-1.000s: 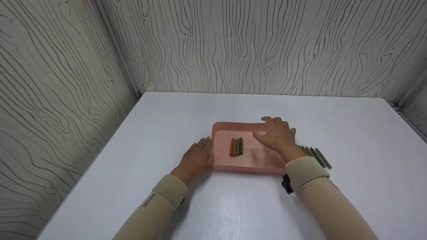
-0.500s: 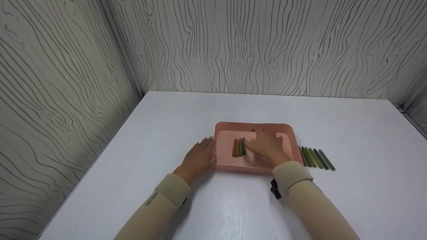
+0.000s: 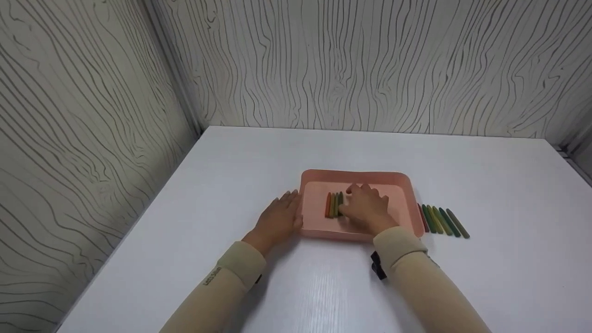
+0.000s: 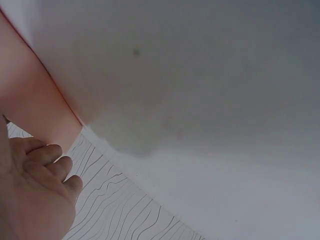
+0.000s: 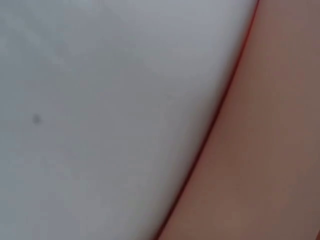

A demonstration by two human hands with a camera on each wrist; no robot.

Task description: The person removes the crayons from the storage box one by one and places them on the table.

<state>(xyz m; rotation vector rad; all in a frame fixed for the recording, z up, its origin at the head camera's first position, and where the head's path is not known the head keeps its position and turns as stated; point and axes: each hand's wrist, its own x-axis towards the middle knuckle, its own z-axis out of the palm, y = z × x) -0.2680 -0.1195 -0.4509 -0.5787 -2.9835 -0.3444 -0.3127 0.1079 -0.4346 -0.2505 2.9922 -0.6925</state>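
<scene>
A shallow pink tray (image 3: 314, 224) lies on the white table, its wall also close up in the right wrist view (image 5: 260, 150). Inside it, toward the left, several crayons lie side by side, among them a red crayon (image 3: 328, 205) and a dark green crayon (image 3: 341, 199). My right hand (image 3: 367, 208) is over the tray floor, fingers spread, its thumb touching the lower part of the dark green crayon. My left hand (image 3: 278, 217) rests with straight fingers against the tray's left wall; in the left wrist view this hand (image 4: 40, 185) is beside that wall (image 4: 40, 100).
Several crayons in a row (image 3: 437, 219), red, green and yellow, lie on the table (image 3: 508, 259) just right of the tray. A wood-patterned panel (image 3: 351, 64) stands behind the table and another (image 3: 83, 138) along the left.
My right hand has moved left and down from above the tray's right part to beside the crayons inside. The left hand stays at the tray's side. The view has shifted slightly.
</scene>
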